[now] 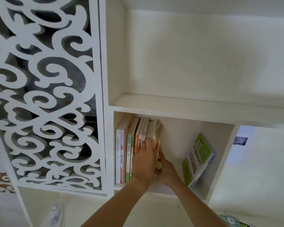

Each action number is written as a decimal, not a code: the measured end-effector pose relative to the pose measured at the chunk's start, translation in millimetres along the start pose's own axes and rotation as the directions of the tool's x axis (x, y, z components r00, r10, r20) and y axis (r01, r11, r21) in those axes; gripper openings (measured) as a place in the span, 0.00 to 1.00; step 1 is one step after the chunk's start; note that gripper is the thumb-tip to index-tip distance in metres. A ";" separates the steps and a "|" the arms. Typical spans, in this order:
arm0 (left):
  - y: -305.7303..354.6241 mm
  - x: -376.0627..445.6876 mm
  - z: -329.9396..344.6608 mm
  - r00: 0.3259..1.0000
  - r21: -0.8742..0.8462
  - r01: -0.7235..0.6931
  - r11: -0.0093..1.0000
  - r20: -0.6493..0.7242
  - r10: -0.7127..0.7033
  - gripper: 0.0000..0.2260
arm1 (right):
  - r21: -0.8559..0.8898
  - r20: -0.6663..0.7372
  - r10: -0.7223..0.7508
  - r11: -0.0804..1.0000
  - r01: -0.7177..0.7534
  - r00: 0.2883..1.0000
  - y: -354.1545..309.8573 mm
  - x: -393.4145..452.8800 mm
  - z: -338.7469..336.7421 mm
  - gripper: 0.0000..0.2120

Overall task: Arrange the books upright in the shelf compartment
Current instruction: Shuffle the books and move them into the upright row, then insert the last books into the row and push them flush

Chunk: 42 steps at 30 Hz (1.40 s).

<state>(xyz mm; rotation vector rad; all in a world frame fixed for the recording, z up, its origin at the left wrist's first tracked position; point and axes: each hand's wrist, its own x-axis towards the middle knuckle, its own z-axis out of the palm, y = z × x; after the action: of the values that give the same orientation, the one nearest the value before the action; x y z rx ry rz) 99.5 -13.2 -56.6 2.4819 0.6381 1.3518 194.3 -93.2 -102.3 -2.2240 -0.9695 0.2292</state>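
Note:
A row of upright books point(121, 154) fills the left part of the white shelf compartment point(179, 141). My left hand point(143, 164), with a ring on one finger, lies flat over the spines in the middle of the row. The last, pale orange book point(158, 145) sticks out slightly at the row's right end. My right hand point(167, 172) holds it from the right side, fingers against its cover. A green book point(198, 156) leans tilted against the compartment's right wall, apart from the row.
A white carved lattice panel point(44, 95) stands to the left of the shelf. Above the shelf board point(170, 110) is a larger compartment point(187, 63). Bare shelf floor lies between the row and the green book. An opening point(239, 145) shows to the right.

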 end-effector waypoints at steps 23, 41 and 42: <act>14.8 -6.8 -3.7 0.991 -0.137 0.130 0.982 -0.009 -0.132 0.10 | 0.215 -0.599 0.509 0.846 -0.488 0.618 33.2 -76.0 -8.4 0.17; 4.9 -9.2 -17.7 0.987 -0.133 0.088 0.987 0.145 -0.068 0.12 | -0.081 -0.575 0.127 0.974 -0.211 0.808 40.2 -54.8 -16.7 0.19; 5.3 -9.6 -18.2 0.987 -0.143 0.087 0.986 0.147 -0.066 0.11 | -0.101 -0.537 0.089 0.981 -0.168 0.839 35.8 -52.5 -11.2 0.19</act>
<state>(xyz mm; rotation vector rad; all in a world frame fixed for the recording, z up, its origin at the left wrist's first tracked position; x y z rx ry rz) 81.0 -22.4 -51.7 2.3826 0.5725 1.1397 182.6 -153.2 -123.1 -2.2970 -0.5418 -0.4001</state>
